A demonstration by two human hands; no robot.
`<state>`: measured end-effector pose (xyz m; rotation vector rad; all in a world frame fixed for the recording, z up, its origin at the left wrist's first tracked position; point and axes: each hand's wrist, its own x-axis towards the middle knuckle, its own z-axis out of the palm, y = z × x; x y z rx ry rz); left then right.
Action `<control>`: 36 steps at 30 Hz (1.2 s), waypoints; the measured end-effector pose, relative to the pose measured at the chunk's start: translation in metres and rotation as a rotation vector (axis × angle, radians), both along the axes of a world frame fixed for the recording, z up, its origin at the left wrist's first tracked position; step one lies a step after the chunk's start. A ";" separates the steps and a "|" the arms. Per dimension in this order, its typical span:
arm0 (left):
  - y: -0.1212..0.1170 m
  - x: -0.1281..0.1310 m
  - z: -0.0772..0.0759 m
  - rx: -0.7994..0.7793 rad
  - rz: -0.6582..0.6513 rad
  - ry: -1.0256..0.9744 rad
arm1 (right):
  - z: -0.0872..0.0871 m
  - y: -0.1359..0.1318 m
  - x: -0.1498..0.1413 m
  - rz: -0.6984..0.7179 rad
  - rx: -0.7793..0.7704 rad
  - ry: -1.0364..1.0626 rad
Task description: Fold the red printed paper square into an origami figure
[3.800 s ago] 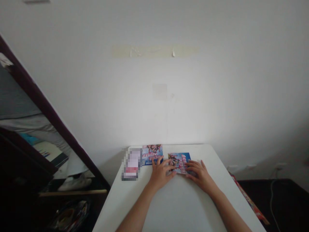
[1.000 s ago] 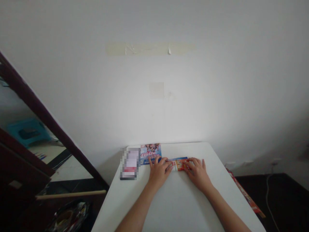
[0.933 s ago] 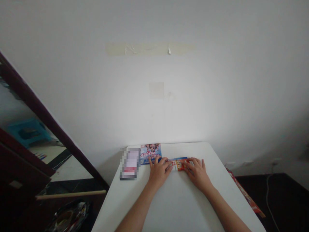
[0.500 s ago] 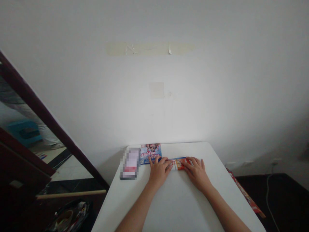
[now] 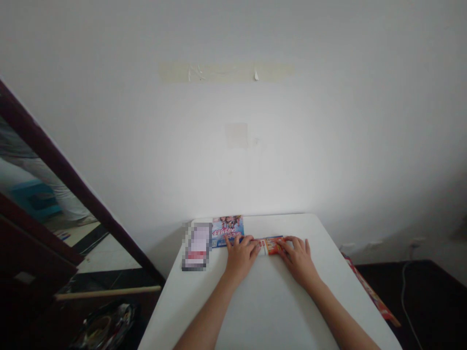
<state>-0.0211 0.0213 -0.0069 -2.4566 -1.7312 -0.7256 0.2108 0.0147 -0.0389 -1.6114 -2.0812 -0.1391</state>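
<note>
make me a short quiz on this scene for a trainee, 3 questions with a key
1. Multiple choice: what do the left hand and right hand both touch?
a) the floor cable
b) the folded leaflet
c) the tape on the wall
2. True or false: the pixelated item lies to the left of the flat blue leaflet.
3. Short answer: which hand is nearer the flat blue leaflet?

Key: 1. b; 2. true; 3. the left hand.

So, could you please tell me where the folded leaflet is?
In the head view, the folded leaflet lies on the table between the left hand and right hand, right of the other leaflet.
</note>
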 end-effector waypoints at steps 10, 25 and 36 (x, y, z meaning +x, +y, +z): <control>0.001 0.000 0.000 -0.030 -0.008 -0.020 | 0.000 0.000 -0.001 -0.025 -0.017 -0.003; 0.000 0.001 0.001 -0.017 -0.005 -0.006 | 0.003 -0.001 -0.002 -0.035 -0.053 -0.017; 0.002 0.001 0.001 -0.026 -0.009 -0.008 | 0.004 -0.002 -0.002 -0.036 -0.053 -0.025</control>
